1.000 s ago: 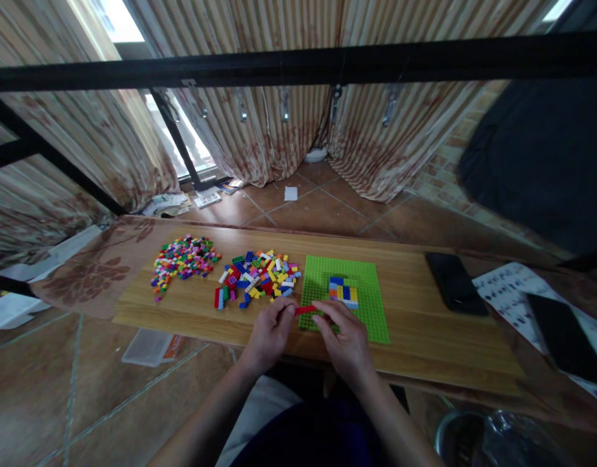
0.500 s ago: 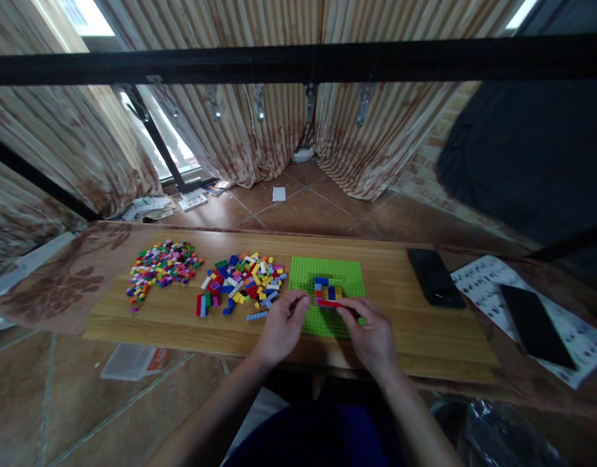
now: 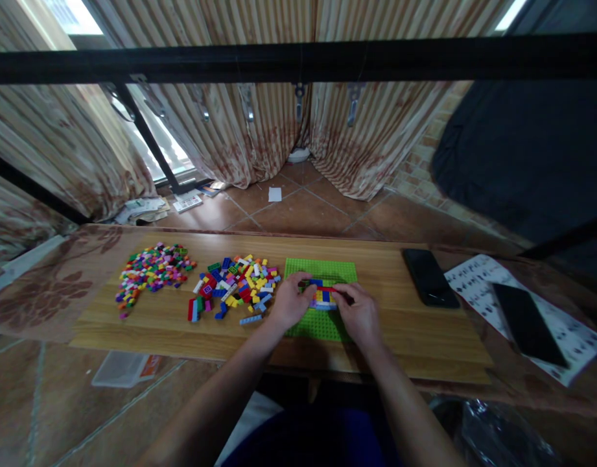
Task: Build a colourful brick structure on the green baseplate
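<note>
A green studded baseplate [image 3: 298, 331] lies on the wooden board, carrying a small block build [image 3: 326, 302] of blue, yellow and light-coloured bricks. Over that build, my right hand [image 3: 360, 318] pinches a long thin red brick [image 3: 327, 289]. The brick lies across the build; whether it is pressed down on the studs I cannot tell. My left hand [image 3: 293, 300] is at the build's left side, thumb and fingers curled against it. Its fingertips partly cover the build's left end, and I cannot make out what they grip.
Left of the baseplate lies a pile of mixed bricks [image 3: 240, 282], with smaller pieces [image 3: 155, 269] farther left. A light-blue brick [image 3: 250, 320] sits near the front. At right are a black phone [image 3: 429, 277], a printed sheet [image 3: 478, 275] and another dark device [image 3: 529, 324].
Both hands have moved farther forward over the build. The red brick has gone from the build's near side to across its top. My left hand has come in against the build.
</note>
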Available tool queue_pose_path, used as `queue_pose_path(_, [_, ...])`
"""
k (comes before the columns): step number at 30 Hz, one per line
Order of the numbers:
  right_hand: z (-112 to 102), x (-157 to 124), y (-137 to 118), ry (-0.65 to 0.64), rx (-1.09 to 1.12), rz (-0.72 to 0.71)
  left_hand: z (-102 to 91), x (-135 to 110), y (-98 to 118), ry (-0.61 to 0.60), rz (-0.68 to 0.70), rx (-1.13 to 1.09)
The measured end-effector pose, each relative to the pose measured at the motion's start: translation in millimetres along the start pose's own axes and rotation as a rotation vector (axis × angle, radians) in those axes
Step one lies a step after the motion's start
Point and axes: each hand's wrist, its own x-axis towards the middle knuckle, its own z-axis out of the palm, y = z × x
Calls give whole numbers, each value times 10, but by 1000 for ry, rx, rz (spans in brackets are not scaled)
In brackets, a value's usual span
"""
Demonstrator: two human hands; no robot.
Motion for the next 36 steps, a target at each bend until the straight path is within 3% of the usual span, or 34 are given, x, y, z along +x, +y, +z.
queue_pose_path(14, [89,51,80,101,195,300,53,7,133,59,-65,129])
queue_pose_path(25, [84,196,95,48,196,398,83,60,159,60,-175,142])
queue_pose_path(36, [45,156,175,42,289,406,97,22,104,84,-109,83])
